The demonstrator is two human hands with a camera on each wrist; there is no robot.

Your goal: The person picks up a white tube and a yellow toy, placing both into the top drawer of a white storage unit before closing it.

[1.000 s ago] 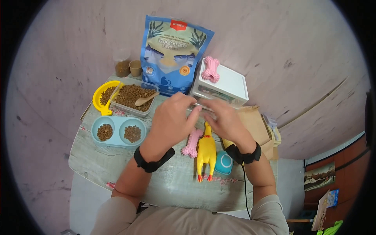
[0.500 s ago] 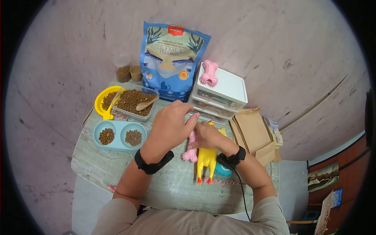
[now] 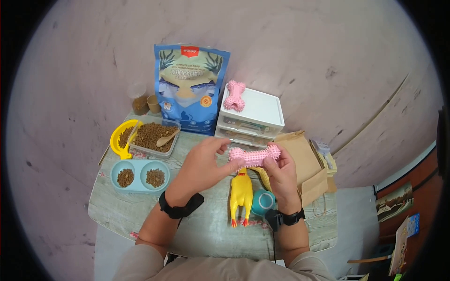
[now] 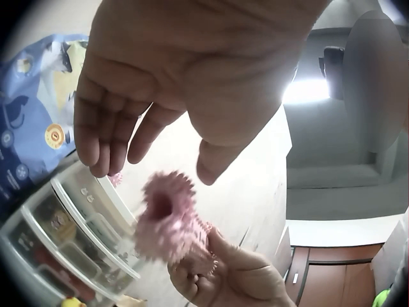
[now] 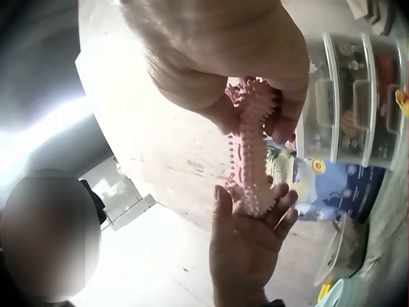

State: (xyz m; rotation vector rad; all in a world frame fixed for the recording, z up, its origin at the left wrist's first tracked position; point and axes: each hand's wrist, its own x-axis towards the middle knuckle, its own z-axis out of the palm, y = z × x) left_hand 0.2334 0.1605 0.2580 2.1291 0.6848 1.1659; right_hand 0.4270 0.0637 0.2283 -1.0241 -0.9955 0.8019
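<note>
Above the table, my right hand [image 3: 282,175] pinches one end of a pink spiky bone-shaped chew toy [image 3: 255,157] between thumb and fingers. The right wrist view shows the toy [image 5: 250,153] stretching from that grip towards my left palm. Beside its other end is my left hand [image 3: 199,164], thumb and fingers spread loosely. From the left wrist, a gap shows between the toy's hollow end [image 4: 163,204] and the left fingertips. A yellow rubber chicken [image 3: 241,196] lies below the hands, its head hidden behind them, with a teal round object [image 3: 263,202] to its right.
A second pink bone toy [image 3: 235,96] lies on the white drawer unit [image 3: 262,107]. A blue cat food bag [image 3: 190,93] stands left of it. Further left are a kibble tub [image 3: 176,140] with a wooden spoon, a yellow scoop [image 3: 115,140] and a blue double bowl [image 3: 140,187]. Paper bags [image 3: 300,154] lie right.
My right hand has come down from by the drawers to the pink bone toy beside the chicken and lifted it. My left hand stays near, now beside the toy's free end.
</note>
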